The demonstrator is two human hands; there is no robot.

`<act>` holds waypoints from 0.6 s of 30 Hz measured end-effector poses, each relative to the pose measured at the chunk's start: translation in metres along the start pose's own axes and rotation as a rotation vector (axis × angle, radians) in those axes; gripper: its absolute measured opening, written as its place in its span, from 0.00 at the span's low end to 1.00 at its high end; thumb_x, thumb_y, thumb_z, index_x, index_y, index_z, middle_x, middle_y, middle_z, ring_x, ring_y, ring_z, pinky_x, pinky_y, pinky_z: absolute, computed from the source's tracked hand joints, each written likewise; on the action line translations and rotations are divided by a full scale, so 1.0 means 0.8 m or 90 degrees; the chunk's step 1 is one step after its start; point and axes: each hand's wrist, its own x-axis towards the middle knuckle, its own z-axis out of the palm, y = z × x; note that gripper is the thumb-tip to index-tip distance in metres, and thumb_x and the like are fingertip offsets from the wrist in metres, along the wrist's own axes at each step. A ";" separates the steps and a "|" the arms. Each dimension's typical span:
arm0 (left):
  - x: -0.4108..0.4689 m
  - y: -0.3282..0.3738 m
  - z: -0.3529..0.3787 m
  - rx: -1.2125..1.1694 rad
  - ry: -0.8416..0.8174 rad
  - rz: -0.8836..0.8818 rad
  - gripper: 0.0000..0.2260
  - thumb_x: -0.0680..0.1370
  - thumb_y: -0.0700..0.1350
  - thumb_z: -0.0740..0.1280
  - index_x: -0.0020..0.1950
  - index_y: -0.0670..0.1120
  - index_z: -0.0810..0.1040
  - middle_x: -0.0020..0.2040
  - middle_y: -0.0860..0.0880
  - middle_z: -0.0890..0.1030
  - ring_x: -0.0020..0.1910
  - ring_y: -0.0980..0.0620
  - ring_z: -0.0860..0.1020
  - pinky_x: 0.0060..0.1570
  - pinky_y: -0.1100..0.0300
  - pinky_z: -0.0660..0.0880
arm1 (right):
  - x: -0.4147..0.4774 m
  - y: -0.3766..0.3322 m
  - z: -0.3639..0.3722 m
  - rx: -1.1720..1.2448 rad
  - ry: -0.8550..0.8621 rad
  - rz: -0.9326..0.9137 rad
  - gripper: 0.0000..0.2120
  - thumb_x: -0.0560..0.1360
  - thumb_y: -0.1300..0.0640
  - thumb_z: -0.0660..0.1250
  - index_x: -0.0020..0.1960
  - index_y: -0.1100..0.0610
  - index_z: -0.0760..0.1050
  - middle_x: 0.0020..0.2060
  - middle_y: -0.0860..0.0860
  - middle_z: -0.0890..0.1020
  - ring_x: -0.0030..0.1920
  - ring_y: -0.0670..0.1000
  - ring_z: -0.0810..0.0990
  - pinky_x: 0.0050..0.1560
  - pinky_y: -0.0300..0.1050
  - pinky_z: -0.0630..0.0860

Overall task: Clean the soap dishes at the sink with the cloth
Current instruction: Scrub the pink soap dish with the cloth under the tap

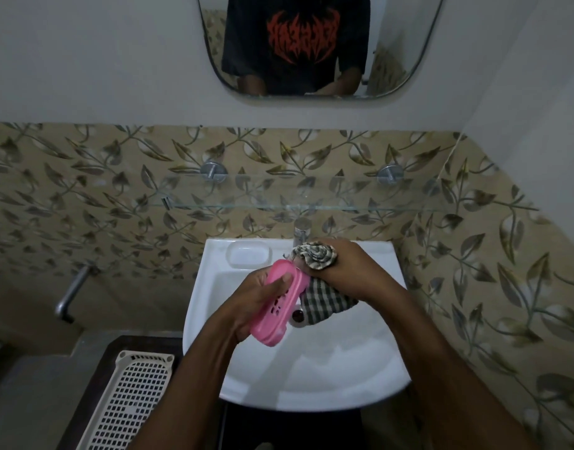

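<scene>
Left hand (pixel 262 295) clamps pink dish (pixel 276 306) over sink (pixel 311 378) middle; right hand (pixel 347 271) grips bunched cloth (pixel 318 258). Keep dish steady, rub cloth along its far edge.

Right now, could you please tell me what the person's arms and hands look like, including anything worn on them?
Both forearms are bare to the frame edge. The left hand and right hand wear no gloves, and no rings, watch or bracelets show. The mirror reflects a black short-sleeved T-shirt with a red print.
</scene>
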 end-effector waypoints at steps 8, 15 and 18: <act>0.015 -0.007 0.020 -0.387 0.074 -0.075 0.17 0.79 0.46 0.64 0.62 0.35 0.77 0.47 0.38 0.86 0.43 0.44 0.86 0.43 0.51 0.84 | -0.019 -0.009 0.049 -0.040 0.238 -0.155 0.17 0.67 0.60 0.75 0.56 0.52 0.82 0.50 0.50 0.84 0.49 0.46 0.79 0.49 0.22 0.67; 0.019 -0.024 0.007 -0.496 0.131 -0.141 0.17 0.81 0.50 0.63 0.46 0.36 0.77 0.36 0.36 0.84 0.33 0.42 0.85 0.31 0.51 0.83 | -0.050 0.002 0.093 -0.054 0.209 -0.212 0.25 0.64 0.57 0.78 0.61 0.51 0.79 0.52 0.49 0.80 0.51 0.47 0.79 0.56 0.36 0.76; 0.025 -0.028 0.001 -0.507 0.133 -0.161 0.16 0.81 0.52 0.63 0.44 0.39 0.75 0.33 0.39 0.82 0.32 0.43 0.83 0.32 0.52 0.82 | -0.063 0.003 0.100 -0.081 0.217 -0.223 0.27 0.63 0.57 0.79 0.61 0.50 0.78 0.54 0.48 0.80 0.52 0.45 0.79 0.55 0.29 0.72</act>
